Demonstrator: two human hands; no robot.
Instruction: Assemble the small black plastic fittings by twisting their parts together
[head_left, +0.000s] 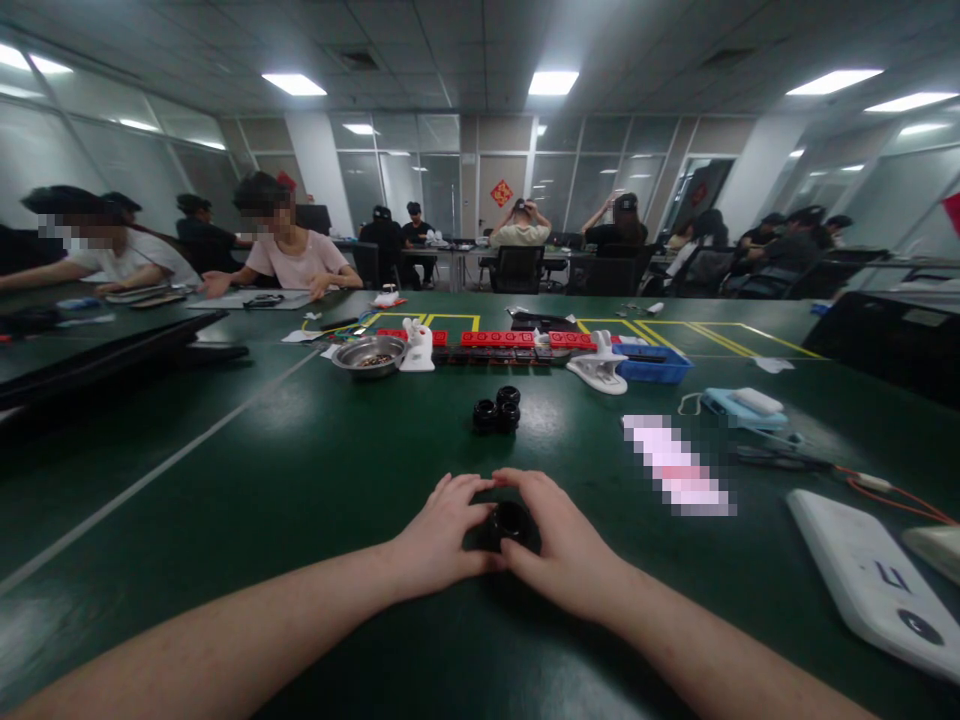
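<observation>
Between my two hands is a glossy black ring-shaped part (511, 520) with a round hole in its top, something like a small toy tyre. My left hand (442, 535) has its fingers and thumb curved against the left side of it. From the right, my right hand (562, 545) wraps round it, thumb in front and fingers behind. The fingertips of both hands nearly meet at the far side, and my hands hide part of the ring. Farther up the green table lies a group of similar black rings (498, 410), close together.
Beyond the rings stand a metal bowl (367, 357) of small parts, red block strips (499, 340), white clamps (417, 347) and a blue tray (656, 366). At the right lie a white device (874, 575), cables and a light-blue box (742, 408). Other people sit around the room.
</observation>
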